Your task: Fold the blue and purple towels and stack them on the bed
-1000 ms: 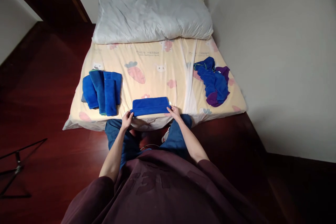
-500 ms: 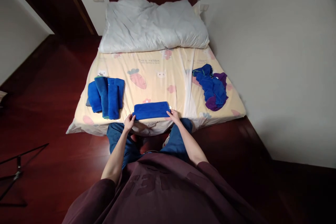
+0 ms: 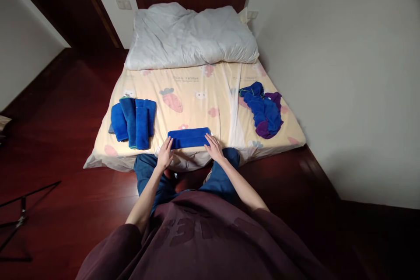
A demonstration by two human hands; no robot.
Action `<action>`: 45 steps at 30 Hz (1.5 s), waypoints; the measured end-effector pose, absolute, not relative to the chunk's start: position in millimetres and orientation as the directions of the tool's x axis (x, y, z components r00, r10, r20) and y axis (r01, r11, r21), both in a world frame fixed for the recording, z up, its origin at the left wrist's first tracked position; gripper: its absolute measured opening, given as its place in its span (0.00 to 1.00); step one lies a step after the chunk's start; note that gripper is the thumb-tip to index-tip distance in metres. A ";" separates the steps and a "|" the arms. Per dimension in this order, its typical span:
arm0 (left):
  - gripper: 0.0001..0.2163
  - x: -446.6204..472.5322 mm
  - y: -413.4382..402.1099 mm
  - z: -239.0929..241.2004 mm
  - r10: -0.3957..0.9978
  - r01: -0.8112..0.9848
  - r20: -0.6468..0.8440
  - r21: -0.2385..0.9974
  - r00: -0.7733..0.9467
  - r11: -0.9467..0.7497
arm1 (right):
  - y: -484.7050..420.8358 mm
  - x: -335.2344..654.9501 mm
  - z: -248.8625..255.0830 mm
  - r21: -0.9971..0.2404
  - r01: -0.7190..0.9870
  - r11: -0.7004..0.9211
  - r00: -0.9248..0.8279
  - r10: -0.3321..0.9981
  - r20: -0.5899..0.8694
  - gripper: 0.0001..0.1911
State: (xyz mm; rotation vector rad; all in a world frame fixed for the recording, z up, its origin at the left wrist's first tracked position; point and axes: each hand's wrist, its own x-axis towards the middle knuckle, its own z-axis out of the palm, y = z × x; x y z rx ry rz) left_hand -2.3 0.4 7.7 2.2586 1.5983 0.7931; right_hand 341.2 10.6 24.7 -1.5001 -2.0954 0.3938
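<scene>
The bed (image 3: 197,107) is carrying a row of folded blue towels (image 3: 133,121) near its left edge, a loose heap of blue and purple cloths (image 3: 264,109) toward its right edge, and a rumpled white duvet (image 3: 190,37) at the far end. The left hand (image 3: 165,154) and the right hand (image 3: 214,147) are lying open and flat, fingers stretched out. Their tips are touching the two ends of a blue towel (image 3: 189,137) without gripping it. That towel is lying at the bed's near edge, folded into a long, narrow, tidy strip.
</scene>
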 end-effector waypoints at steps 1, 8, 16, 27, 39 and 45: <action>0.30 -0.2 2.4 7.2 0.928 0.800 0.248 0.476 0.277 -0.365 | 12.0 339.0 23.4 -0.496 0.793 0.354 -0.273 0.934 0.230 0.31; 0.32 10.6 8.0 -3.7 0.963 0.912 0.021 0.315 0.268 -0.261 | 16.5 331.3 1.3 -0.367 0.882 0.297 -0.329 0.944 -0.026 0.35; 0.32 15.9 19.3 4.1 0.966 0.934 -0.008 0.257 0.258 -0.247 | 31.5 331.3 6.0 -0.301 0.901 0.313 -0.334 0.942 -0.019 0.33; 0.29 0.8 26.0 13.8 0.944 0.910 0.002 0.267 0.330 -0.318 | 37.0 330.6 8.4 -0.300 0.900 0.317 -0.336 0.942 -0.013 0.32; 0.31 0.3 -7.7 -1.9 0.955 0.895 0.044 0.340 0.292 -0.289 | 3.0 336.0 -4.1 -0.422 0.851 0.313 -0.318 0.946 0.063 0.35; 0.32 -8.2 -9.3 -3.7 0.960 0.864 0.068 0.421 0.273 -0.276 | 10.2 342.8 -1.7 -0.485 0.821 0.301 -0.306 0.949 0.072 0.34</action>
